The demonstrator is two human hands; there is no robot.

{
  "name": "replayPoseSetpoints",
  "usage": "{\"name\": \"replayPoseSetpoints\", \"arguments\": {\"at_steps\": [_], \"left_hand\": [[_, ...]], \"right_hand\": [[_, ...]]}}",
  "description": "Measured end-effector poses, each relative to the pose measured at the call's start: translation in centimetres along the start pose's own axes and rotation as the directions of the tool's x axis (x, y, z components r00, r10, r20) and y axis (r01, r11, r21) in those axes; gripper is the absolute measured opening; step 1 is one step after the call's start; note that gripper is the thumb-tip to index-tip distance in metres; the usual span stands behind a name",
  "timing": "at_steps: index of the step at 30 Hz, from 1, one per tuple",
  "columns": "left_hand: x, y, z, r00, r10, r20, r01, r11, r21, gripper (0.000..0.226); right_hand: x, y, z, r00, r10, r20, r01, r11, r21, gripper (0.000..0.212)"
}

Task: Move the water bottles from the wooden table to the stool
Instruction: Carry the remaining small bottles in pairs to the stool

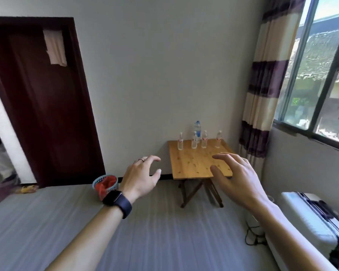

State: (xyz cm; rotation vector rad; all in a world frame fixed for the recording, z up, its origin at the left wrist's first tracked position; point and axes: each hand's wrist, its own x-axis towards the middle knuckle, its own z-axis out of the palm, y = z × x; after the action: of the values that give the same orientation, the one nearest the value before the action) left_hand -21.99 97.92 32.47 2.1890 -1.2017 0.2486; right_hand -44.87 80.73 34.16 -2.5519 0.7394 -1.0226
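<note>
Four small clear plastic water bottles (pixel 194 140) plus taller blue-capped bottle (pixel 197 128) stood upright on wooden worktop (pixel 196 163). Probably full: moderate weight, smooth; hold mid-body. Left hand (pixel 140 176), right hand (pixel 237 178): each grip spread, empty.

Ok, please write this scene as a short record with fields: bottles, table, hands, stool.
bottles: four small bottles in a row, one larger blue-capped bottle behind them, all upright
table: wooden table against the wall, near the curtain
hands: left hand and right hand both open, empty, raised toward the table
stool: not in view
</note>
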Motion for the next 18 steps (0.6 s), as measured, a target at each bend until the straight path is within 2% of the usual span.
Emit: {"name": "replayPoseSetpoints", "arguments": {"at_steps": [4,10,18], "left_hand": [[7.4,-1.0,5.0,0.998,0.034,0.046,-0.032,0.999,-0.027,0.034],[19.7,-3.7,12.1,0.999,0.045,0.016,-0.044,0.999,-0.018,0.031],[33.3,-9.2,17.4,0.999,-0.027,0.021,0.027,0.999,0.021,0.032]], "right_hand": [[6.3,4.6,3.8,0.999,0.042,0.001,-0.042,0.999,-0.011,0.038],[17.3,12.3,10.9,0.998,0.048,0.039,-0.048,0.999,-0.006,0.04],[30.9,19.5,19.2,0.99,0.071,0.12,-0.071,0.997,-0.001,0.041]]}}
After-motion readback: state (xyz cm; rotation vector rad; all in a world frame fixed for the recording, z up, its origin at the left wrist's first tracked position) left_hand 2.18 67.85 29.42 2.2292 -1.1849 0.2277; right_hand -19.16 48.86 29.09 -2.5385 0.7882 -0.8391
